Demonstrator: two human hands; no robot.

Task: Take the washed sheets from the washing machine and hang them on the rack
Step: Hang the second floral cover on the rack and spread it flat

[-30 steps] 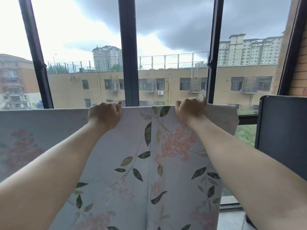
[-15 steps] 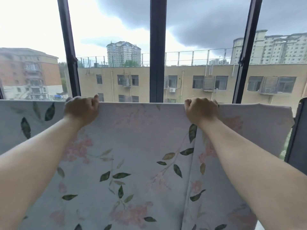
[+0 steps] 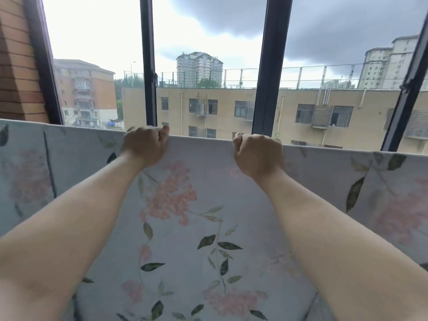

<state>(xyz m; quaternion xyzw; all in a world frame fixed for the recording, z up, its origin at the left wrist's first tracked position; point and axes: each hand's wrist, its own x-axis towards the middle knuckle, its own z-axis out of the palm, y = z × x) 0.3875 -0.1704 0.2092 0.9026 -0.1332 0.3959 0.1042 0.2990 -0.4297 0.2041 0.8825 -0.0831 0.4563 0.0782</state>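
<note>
Evidently the hanging is well advanced: the floral sheet (image 3: 208, 228) is draped along a level line in front of the window (image 3: 266, 66). Its top fold runs from the left edge of the view to the right, and the cloth falls on the near side. The rack bar is hidden under the fabric, so I take it to be there rather than see it. The left hand (image 3: 144, 145) and right hand (image 3: 258, 154) are both clenched on that top fold near the middle. What seems left is evening out the creases at left and right, then letting go. Whether more sheets wait in the washing machine cannot be told; it is out of view.
</note>
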